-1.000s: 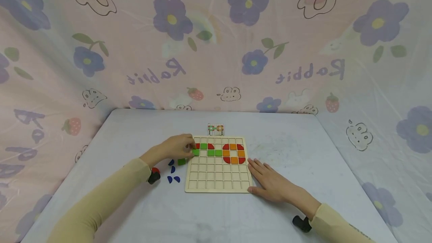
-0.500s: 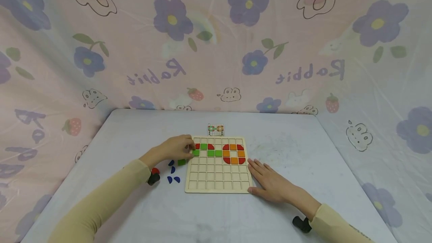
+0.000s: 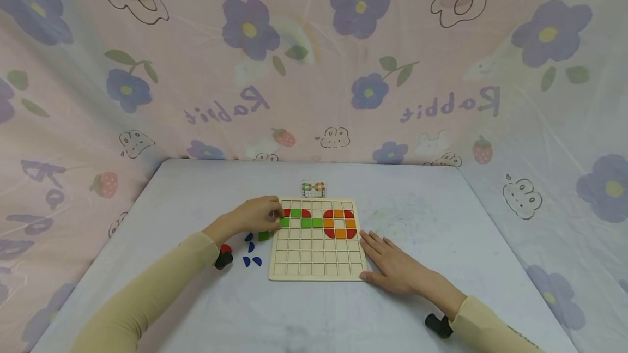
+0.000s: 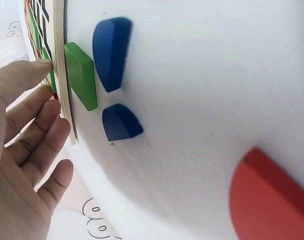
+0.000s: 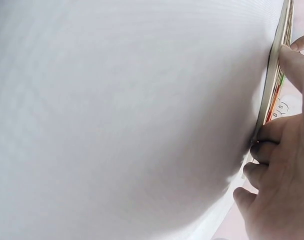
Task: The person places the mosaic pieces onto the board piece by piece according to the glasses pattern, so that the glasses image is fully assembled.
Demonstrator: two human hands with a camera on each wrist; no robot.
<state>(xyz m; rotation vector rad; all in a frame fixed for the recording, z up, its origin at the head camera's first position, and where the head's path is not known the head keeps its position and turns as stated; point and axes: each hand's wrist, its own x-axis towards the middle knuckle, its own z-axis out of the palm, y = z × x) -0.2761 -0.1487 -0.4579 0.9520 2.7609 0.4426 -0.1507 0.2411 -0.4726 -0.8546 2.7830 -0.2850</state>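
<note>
A wooden grid board [image 3: 319, 257] lies on the table with red, green and orange tiles in its upper rows. At its left edge my left hand [image 3: 257, 214] pinches a green square tile [image 3: 284, 223] seated in a cell; the fingertips partly cover it and the red corner tile [image 3: 287, 212] above. The left wrist view shows the thumb [image 4: 39, 67] and index finger curved close together there, with the other fingers loosely bent. My right hand [image 3: 394, 266] rests spread on the table, its fingertips and thumb touching the board's right edge.
Beside the board's left edge lie a loose green square tile [image 3: 264, 236] and several blue curved pieces [image 3: 257, 260]. A red rounded piece [image 3: 225, 248] is near the left wrist, partly covered by the wrist camera [image 3: 224, 258]. A pattern card [image 3: 313, 188] lies behind the board.
</note>
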